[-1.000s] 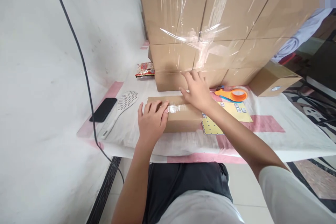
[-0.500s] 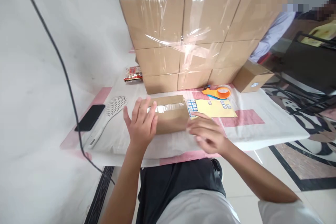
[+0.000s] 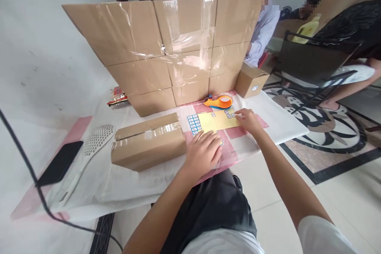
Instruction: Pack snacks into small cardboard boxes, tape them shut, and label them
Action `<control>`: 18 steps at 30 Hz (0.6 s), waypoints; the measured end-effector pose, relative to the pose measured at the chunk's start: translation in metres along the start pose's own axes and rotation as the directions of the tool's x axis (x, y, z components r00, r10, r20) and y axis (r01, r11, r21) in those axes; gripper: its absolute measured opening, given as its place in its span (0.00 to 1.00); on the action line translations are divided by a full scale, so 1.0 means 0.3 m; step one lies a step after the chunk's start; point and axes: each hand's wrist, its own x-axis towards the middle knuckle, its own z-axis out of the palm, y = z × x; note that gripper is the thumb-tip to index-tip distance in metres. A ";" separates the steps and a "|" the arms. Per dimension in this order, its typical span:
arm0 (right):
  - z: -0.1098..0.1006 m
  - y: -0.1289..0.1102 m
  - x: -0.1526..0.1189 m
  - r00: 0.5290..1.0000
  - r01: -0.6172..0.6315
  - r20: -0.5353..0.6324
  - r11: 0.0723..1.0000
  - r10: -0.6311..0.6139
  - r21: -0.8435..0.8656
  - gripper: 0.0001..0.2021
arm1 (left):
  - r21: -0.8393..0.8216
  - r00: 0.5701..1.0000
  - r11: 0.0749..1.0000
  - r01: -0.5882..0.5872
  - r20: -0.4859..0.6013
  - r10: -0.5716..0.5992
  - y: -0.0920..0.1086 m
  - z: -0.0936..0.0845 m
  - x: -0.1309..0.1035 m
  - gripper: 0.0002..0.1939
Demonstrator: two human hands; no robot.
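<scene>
"Where is the left hand [image 3: 204, 151]?"
"It is palm down, with the fingers extended and a little spread, over the near edge of the yellow sheet [image 3: 208, 122]; this sheet lies flat on the tablecloth [image 3: 281, 121], to the right of the taped box [image 3: 151, 145]."
"And the right hand [image 3: 246, 120]?"
"Its thumb and fingers are close together at the right end of the sheet, just beside the small labels [image 3: 228, 114]; whether they pinch one, I cannot tell."
"What is behind?"
"An orange ring-shaped tool [image 3: 214, 103]; then the stacked boxes [image 3: 190, 31]."
</scene>
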 end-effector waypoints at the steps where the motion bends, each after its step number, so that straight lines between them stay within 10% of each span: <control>1: -0.001 0.009 0.005 0.999 0.019 0.048 1.000 -0.019 -0.001 0.16 | 0.015 0.981 0.997 0.074 0.179 -0.075 0.010 0.086 0.036 0.22; 5: 0.010 0.015 0.067 0.969 0.108 0.216 0.993 -0.117 0.055 0.23 | 0.033 0.823 0.975 0.220 0.530 -0.204 -0.009 0.323 0.120 0.33; 10: -0.007 -0.018 0.190 0.908 0.155 0.340 0.950 -0.245 0.271 0.07 | -0.005 0.812 0.971 0.237 0.549 -0.196 -0.045 0.367 0.096 0.31; 18: -0.171 -0.133 -0.104 0.976 0.213 -0.187 0.659 -0.112 0.721 0.11 | -0.102 0.846 0.953 0.284 0.495 -0.199 -0.047 0.363 0.091 0.28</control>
